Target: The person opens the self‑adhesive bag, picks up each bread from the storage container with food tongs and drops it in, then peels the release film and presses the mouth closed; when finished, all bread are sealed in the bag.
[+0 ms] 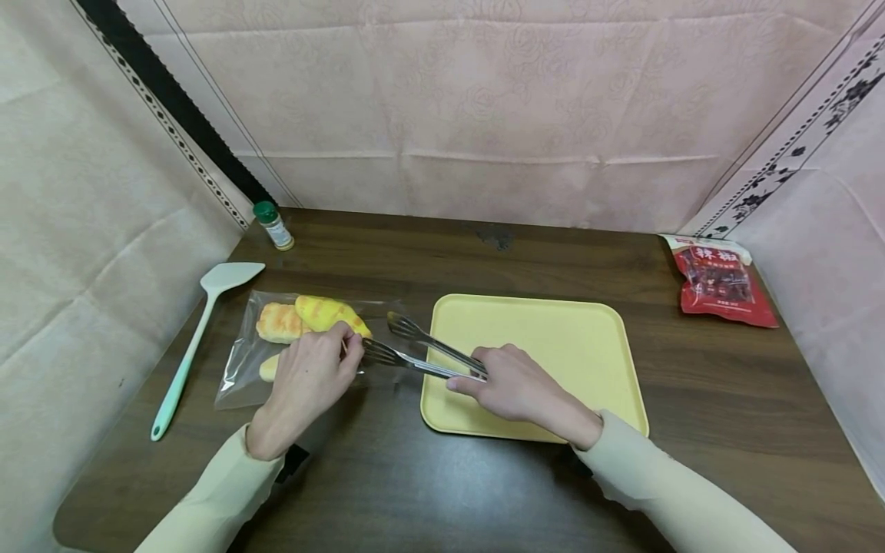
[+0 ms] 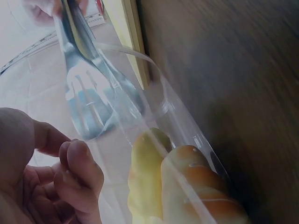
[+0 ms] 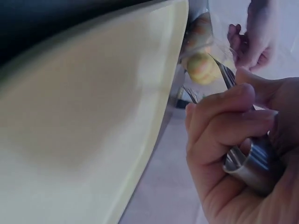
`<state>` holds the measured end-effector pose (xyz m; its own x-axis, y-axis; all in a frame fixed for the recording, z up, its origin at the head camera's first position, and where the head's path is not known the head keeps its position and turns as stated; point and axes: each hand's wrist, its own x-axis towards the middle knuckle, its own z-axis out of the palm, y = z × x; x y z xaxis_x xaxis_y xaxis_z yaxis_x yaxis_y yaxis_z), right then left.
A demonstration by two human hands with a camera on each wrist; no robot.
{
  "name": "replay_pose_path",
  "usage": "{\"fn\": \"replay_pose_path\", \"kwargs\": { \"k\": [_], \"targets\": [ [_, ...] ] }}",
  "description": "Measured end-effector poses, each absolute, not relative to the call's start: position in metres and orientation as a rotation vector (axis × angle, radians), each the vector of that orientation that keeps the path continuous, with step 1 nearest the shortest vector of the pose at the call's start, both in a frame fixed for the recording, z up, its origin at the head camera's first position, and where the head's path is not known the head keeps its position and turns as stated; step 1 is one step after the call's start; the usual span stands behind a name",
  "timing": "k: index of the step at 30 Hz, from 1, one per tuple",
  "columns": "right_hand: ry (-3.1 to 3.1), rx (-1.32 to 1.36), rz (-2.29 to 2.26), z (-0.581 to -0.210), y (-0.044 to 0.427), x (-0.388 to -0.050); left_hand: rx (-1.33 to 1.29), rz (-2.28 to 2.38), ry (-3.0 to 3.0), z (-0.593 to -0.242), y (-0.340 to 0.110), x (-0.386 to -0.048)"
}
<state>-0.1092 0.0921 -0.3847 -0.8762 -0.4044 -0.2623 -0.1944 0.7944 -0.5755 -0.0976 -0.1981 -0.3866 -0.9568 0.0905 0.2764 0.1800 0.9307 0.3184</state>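
One brown wooden worktop [image 1: 442,491] carries a pale yellow tray [image 1: 553,330]. Left of the tray lies a clear plastic bag [image 1: 238,380], its edge pinched by the left hand [image 1: 313,370]. Metal tongs [image 1: 430,368], arms spread, are grasped by the right hand [image 1: 517,386] over the tray, one tip beside the left hand. Bread rolls [image 1: 280,322], yellow and golden, lie inside the bag.

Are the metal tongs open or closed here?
Open. In the head view, the metal tongs splay from the right hand into two arms, their slotted ends clearly apart.
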Motion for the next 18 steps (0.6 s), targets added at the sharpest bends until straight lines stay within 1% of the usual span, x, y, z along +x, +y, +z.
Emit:
{"fn": "replay_pose_path", "kwargs": {
  "k": [9, 18],
  "targets": [
    [2.699, -0.432, -0.897, -0.373, 0.142, -0.070, -0.208, -0.519, -2.841, -0.386, -0.199, -0.099],
    [2.855, -0.171, -0.940, -0.380, 0.196, -0.027, -0.208, -0.507, -2.841, -0.386, -0.198, -0.099]
  ]
}}
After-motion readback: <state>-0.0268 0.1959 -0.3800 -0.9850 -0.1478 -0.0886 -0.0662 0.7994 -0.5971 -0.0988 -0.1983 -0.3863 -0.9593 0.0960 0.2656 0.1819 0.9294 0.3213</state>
